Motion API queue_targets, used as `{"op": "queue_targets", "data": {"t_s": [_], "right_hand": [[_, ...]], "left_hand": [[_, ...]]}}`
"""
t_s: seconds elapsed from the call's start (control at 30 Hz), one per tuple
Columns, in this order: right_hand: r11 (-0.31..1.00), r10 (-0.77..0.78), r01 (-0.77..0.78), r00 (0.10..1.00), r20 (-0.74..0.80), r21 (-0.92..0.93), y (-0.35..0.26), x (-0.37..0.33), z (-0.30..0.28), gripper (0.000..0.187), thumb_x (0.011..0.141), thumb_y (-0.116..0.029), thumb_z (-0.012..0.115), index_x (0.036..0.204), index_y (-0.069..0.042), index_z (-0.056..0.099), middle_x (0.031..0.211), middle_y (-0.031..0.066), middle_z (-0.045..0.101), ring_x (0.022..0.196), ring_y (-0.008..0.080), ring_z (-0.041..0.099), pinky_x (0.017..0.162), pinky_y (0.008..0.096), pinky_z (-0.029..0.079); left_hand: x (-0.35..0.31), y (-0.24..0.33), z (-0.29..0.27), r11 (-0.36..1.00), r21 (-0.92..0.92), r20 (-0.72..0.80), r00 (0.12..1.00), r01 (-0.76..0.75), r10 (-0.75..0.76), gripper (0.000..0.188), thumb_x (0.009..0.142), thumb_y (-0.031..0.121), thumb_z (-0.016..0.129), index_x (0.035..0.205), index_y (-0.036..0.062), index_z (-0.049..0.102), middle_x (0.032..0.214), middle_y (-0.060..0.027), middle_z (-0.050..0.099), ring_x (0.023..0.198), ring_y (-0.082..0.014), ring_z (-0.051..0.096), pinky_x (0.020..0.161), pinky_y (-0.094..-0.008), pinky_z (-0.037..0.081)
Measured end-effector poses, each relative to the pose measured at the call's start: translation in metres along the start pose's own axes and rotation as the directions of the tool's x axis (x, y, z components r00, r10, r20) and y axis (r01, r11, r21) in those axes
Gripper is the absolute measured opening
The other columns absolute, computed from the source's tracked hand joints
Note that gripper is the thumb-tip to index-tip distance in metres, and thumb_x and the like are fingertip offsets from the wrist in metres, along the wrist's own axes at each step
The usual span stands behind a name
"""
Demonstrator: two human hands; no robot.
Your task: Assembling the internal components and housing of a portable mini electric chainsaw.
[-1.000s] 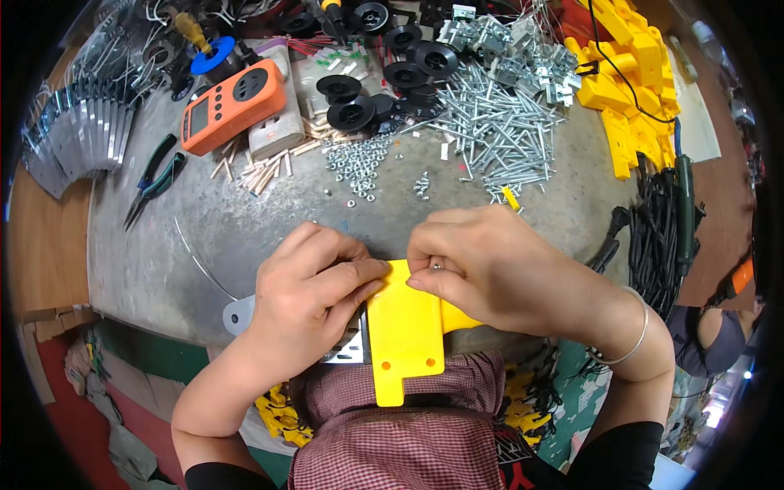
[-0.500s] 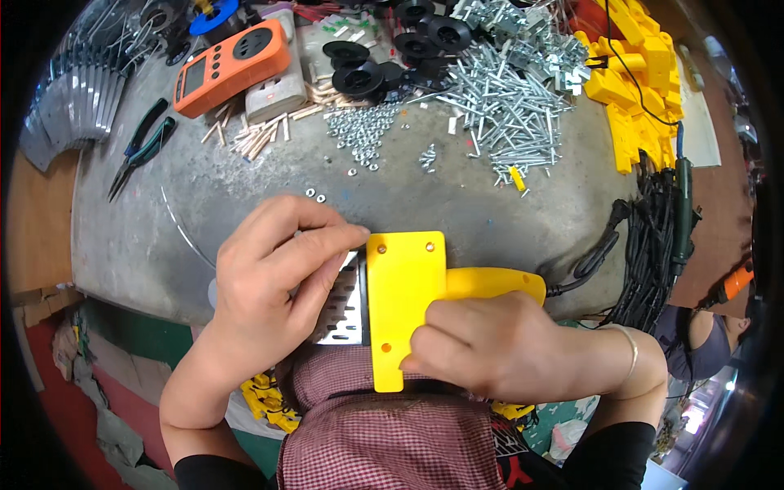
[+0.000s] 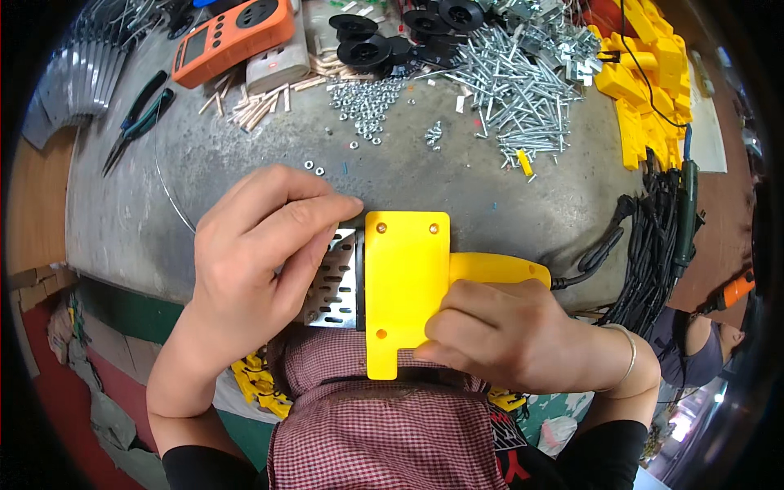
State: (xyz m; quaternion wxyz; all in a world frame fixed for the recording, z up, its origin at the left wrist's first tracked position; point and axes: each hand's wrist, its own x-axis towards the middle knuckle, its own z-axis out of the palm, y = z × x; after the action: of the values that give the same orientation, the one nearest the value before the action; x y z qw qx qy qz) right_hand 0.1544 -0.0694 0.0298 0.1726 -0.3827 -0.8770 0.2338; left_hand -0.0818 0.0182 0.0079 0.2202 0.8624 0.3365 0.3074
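In front of me is a yellow plastic hand tool (image 3: 400, 278) with a flat body, a rounded handle on the right and a black cord. Brass-coloured fasteners show in holes at its two upper corners, and another hole is near the bottom. A slotted shiny metal plate (image 3: 337, 286) sticks out on its left. My right hand (image 3: 506, 335) is closed on the handle's lower side. My left hand (image 3: 265, 237) is in front of the plate, thumb and fingers pinched beside the body's upper left corner. What that pinch holds, if anything, cannot be made out.
Loose nuts (image 3: 367, 106), a heap of screws (image 3: 527, 106) and black spools (image 3: 363, 53) lie farther back. Pliers (image 3: 135, 122) and an orange meter (image 3: 233, 41) are at the left. Black cords (image 3: 653, 245) and yellow housings (image 3: 649, 90) are at the right.
The whole view has shifted, so the bench items appear higher. My left fingertips are slightly farther left of the tool's corner. My right fingers have slid a little to the right along it.
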Motion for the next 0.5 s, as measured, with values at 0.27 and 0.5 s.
{"op": "queue_targets", "data": {"t_s": [0.27,0.5], "right_hand": [[0.996,0.005,-0.007,1.000,0.024,0.088,0.000,0.006,0.001,0.023,0.082,-0.023,0.069,0.084,-0.007,0.052,0.076,0.0044,0.051,0.065,0.0184,0.062,0.051,0.0313,0.050],[0.999,0.024,-0.026,0.996,0.086,0.026,-0.005,0.010,-0.001,0.023,0.081,-0.020,0.069,0.086,-0.006,0.051,0.077,0.0052,0.052,0.067,0.0202,0.063,0.052,0.0330,0.050]], "left_hand": [[0.001,-0.002,0.002,0.999,-0.010,-0.006,0.999,-0.041,0.041,0.024,0.074,-0.011,0.067,0.094,0.0010,0.071,0.089,-0.0105,0.065,0.080,-0.0248,0.065,0.068,-0.0316,0.051],[0.001,0.000,0.001,0.999,-0.003,-0.006,0.999,-0.046,0.046,0.023,0.073,-0.010,0.068,0.093,0.0014,0.071,0.087,-0.0097,0.065,0.079,-0.0246,0.064,0.068,-0.0313,0.051]]}}
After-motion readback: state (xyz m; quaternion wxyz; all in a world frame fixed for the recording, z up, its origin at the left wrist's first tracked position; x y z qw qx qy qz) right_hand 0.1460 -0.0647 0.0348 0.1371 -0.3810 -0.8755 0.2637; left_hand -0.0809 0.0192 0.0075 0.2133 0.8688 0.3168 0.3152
